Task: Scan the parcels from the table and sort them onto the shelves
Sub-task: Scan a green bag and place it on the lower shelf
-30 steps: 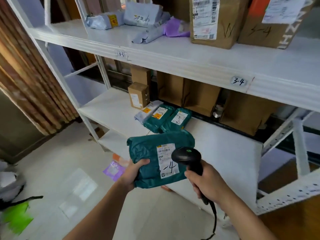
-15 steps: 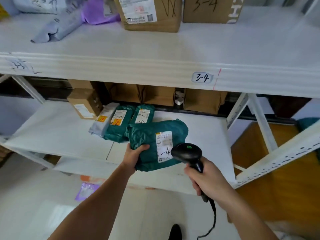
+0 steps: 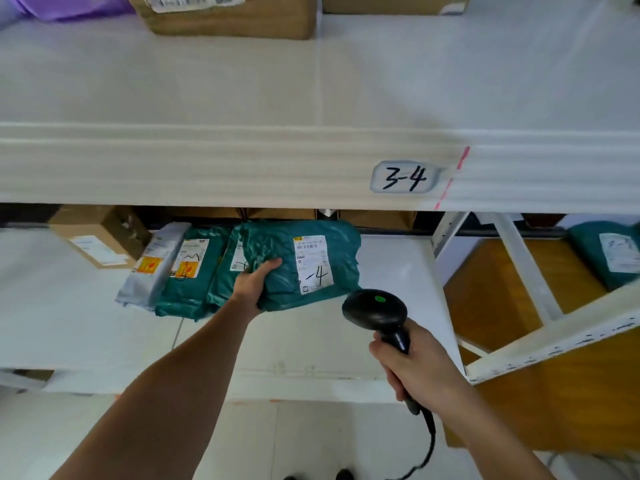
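Observation:
My left hand [image 3: 254, 284] grips the left edge of a teal plastic parcel [image 3: 311, 265] with a white label marked "-4". The parcel is over the lower white shelf [image 3: 391, 271], just right of two other teal parcels [image 3: 194, 282] and a grey parcel [image 3: 152, 268] lying there. My right hand [image 3: 419, 372] holds a black barcode scanner [image 3: 375, 311] by its handle, its head with a green light just below and right of the parcel. The upper shelf's front edge carries a tag reading "3-4" [image 3: 403, 177].
A small cardboard box [image 3: 98, 237] stands on the lower shelf at the left. Brown boxes [image 3: 239, 19] sit on the upper shelf. White diagonal frame bars [image 3: 554, 337] cross at the right, with another teal parcel [image 3: 609, 254] behind them. The scanner cable hangs toward the floor.
My left hand has carried the teal parcel forward and up onto the lower shelf beside the other teal parcels. The view has moved closer to the shelf. The scanner hand stays lower right.

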{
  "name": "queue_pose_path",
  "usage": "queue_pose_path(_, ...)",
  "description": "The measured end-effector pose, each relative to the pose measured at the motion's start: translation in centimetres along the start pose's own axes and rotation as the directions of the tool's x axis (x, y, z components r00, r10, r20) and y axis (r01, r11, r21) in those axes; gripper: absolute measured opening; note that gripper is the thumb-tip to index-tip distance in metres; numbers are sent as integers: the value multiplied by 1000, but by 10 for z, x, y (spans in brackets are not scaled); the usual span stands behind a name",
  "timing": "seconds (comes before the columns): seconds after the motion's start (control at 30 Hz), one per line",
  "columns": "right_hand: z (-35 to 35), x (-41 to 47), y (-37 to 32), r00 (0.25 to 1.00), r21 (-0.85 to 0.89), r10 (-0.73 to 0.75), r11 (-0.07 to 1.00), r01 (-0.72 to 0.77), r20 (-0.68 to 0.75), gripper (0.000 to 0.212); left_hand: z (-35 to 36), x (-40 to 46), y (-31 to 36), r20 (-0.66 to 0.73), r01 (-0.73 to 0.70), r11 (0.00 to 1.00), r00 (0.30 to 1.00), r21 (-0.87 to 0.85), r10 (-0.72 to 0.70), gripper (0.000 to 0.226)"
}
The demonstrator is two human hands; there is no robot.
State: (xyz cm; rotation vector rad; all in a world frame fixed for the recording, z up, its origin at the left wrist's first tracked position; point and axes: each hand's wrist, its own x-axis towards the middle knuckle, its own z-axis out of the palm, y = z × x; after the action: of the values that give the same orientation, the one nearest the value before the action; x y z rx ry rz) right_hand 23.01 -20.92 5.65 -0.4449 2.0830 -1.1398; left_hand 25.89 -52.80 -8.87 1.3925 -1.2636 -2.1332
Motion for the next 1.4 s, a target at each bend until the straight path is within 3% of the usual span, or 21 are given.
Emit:
queue_pose_path(0.03,2,4,1,1000,3,3,1000,-3,-8,6,4,8,6,-6,-14,1000,1000,13,14,51)
queue_pose_path(0.13,8,12,3,999,6,13,1000,-13,-37,7,10,41,18,-13,-39,995,999,93,40,106)
queue_pose_path(0.17,10,14,2,999,8,18,1000,-18,-42,8,10,52,19,-8,-47,992,999,115,48,113)
queue_pose_path(0.47,13,43,-9,997,40,-21,999,24,-74,4,14,158,8,-19,-9,944,1000,331,16,129)
queue_pose_path(0.57,13,47,-15,997,54,-25,998,29,-78,5,15,166,7,-59,9,930,998,368,14,118)
queue_pose_path(0.7,13,45,-22,996,80,-18,996,25,-86,5,34,104,27,-52,-30,897,997,441,58,64)
queue_pose_path(0.83,13,38,-25,995,100,-13,995,23,-98,5,35,86,33,-56,-84,815,988,573,141,61)
queue_pose_path(1.0,10,18,-27,995,118,-12,993,24,-101,5,31,57,49,-70,-78,558,968,826,240,67)
queue_pose_path(1.13,6,-4,-33,992,107,-37,993,50,-123,6,31,30,61,143,-217,202,934,955,328,69)
queue_pose_path(1.2,3,-18,-36,988,98,-55,993,70,-145,6,34,10,66,299,-310,-16,898,950,323,71)
queue_pose_path(1.27,1,-33,-40,982,92,-69,992,86,-174,5,39,-8,69,435,-401,-173,857,899,276,73)
queue_pose_path(1.4,3,-68,-45,968,101,-72,990,99,-242,6,46,-38,68,536,-461,-367,834,808,133,83)
